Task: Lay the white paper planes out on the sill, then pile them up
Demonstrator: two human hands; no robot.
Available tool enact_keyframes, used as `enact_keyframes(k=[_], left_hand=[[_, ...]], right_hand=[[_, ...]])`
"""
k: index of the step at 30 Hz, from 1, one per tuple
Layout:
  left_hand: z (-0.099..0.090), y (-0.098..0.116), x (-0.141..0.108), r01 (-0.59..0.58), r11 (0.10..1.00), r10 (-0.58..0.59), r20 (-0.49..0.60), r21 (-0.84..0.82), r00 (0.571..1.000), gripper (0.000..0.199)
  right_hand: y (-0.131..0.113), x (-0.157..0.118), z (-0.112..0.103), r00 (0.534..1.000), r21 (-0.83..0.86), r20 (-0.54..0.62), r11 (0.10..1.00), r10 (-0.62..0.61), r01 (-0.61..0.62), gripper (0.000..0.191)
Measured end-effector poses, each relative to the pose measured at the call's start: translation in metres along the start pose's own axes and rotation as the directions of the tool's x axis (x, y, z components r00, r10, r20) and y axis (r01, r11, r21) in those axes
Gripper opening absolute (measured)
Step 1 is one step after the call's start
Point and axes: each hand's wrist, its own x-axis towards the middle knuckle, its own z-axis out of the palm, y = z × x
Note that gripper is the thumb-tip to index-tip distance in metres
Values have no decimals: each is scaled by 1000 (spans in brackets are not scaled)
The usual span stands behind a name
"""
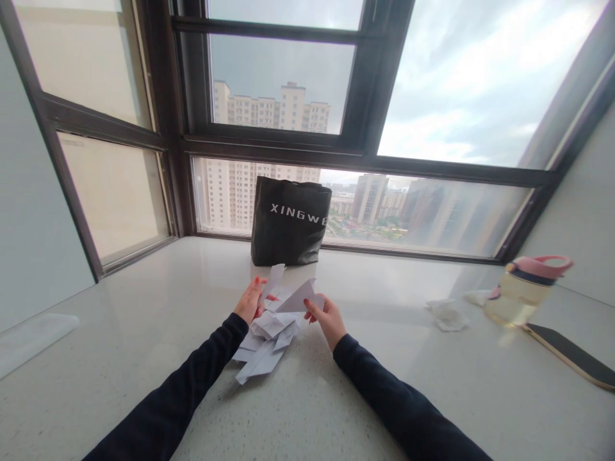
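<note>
A loose pile of folded white paper pieces [266, 346] lies on the pale speckled counter in front of me. My left hand [250, 301] is closed around a narrow white paper piece [273, 282] that sticks up above the fingers. Between thumb and fingers, my right hand [327, 319] pinches a wider white paper piece [300, 296], which slants up over the pile. The two hands are a short way apart, one on each side of the pile. Part of the pile is hidden behind the left hand.
A black bag [291, 224] with white lettering stands upright behind the pile, against the window. On the right are a bottle [521, 298] with a pink lid, a dark phone [571, 353] and a crumpled tissue [446, 315]. A whitish flat item [38, 339] lies far left.
</note>
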Motion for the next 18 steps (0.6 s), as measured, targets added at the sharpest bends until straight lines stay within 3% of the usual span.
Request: enact_keyframes(k=[3, 7, 14, 18], left_hand=[[-2, -8, 2, 18, 1000, -18, -2, -24, 1000, 40], [-6, -18, 4, 28, 999, -28, -30, -30, 999, 61], [4, -21, -2, 143, 986, -120, 229, -86, 966, 51], [10, -17, -6, 166, 980, -123, 316, -114, 941, 52]], right_hand=[[-1, 0, -1, 1000, 4, 16, 1000, -6, 6, 36], [-5, -2, -1, 999, -8, 27, 1000, -20, 20, 37], [-9, -3, -1, 998, -113, -27, 992, -54, 51, 38], [-10, -3, -3, 994, -193, -60, 978, -93, 80, 33]])
